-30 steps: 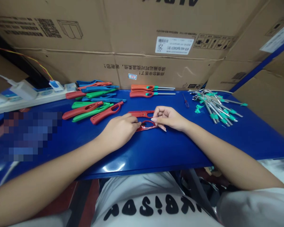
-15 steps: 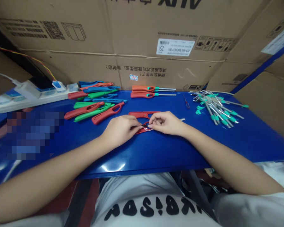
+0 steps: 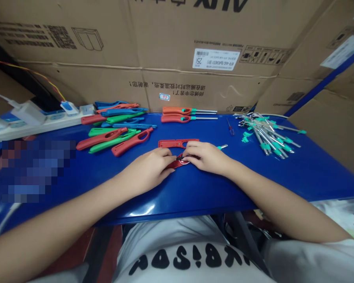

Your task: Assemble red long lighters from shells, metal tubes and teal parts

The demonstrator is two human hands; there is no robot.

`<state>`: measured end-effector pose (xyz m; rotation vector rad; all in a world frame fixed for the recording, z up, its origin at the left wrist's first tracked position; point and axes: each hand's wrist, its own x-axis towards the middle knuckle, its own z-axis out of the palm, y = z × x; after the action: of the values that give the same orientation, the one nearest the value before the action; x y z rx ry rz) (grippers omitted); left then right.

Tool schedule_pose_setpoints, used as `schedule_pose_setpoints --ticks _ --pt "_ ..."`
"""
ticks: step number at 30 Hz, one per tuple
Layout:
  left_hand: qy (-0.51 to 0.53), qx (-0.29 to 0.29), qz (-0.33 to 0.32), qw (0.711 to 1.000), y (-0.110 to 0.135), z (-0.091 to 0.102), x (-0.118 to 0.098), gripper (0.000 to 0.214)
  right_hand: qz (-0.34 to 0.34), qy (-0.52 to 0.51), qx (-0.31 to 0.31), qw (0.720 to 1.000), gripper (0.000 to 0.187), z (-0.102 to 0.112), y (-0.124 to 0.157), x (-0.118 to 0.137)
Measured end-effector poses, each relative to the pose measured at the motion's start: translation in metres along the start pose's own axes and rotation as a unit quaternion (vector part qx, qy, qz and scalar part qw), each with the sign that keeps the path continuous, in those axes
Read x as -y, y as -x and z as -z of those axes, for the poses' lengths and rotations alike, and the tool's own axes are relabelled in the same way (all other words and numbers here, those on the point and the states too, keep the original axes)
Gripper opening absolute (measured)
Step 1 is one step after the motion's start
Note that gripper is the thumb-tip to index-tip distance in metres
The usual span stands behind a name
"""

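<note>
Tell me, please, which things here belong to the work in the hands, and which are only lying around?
Probably in the job:
front red shell between left hand and right hand
small black part
metal tube
rear red shell

Lying about, untouched, some perhaps spares:
coloured shells
tube pile
two lighters
screwdriver
power strip

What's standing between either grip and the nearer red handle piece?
Nothing visible blocks either one: the left grip and right grip are both at the nearer red handle piece, a small black part showing between their fingertips. The other red handle piece lies just beyond, not in between.
</note>
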<state>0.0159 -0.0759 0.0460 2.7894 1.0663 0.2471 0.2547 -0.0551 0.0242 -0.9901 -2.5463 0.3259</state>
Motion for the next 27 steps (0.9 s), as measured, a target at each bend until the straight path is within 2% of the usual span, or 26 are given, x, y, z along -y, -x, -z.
schedule_pose_setpoints --ticks 7,11,14,19,22,27 --pt "0.06 -0.015 -0.028 0.998 -0.005 -0.004 0.008 0.032 0.008 0.142 0.028 0.989 0.018 0.006 0.002 0.006" --pt "0.053 -0.016 -0.042 0.998 -0.004 -0.006 0.007 0.028 0.012 0.201 0.066 0.977 0.018 0.009 0.002 0.013" --pt "0.026 -0.01 -0.04 0.999 -0.003 -0.005 0.004 0.027 0.009 0.209 0.084 0.974 0.019 0.011 0.001 0.016" --pt "-0.059 0.032 -0.014 0.998 -0.003 0.001 -0.008 0.028 -0.007 0.176 0.088 0.98 0.02 0.014 0.002 0.014" --pt "-0.098 0.046 -0.008 0.994 -0.003 0.004 -0.015 0.031 -0.018 0.108 0.069 0.992 0.017 0.014 0.003 0.009" --pt "-0.074 0.036 -0.009 0.997 -0.001 0.0 -0.011 0.031 -0.017 -0.022 0.028 0.999 0.011 0.013 0.003 -0.001"
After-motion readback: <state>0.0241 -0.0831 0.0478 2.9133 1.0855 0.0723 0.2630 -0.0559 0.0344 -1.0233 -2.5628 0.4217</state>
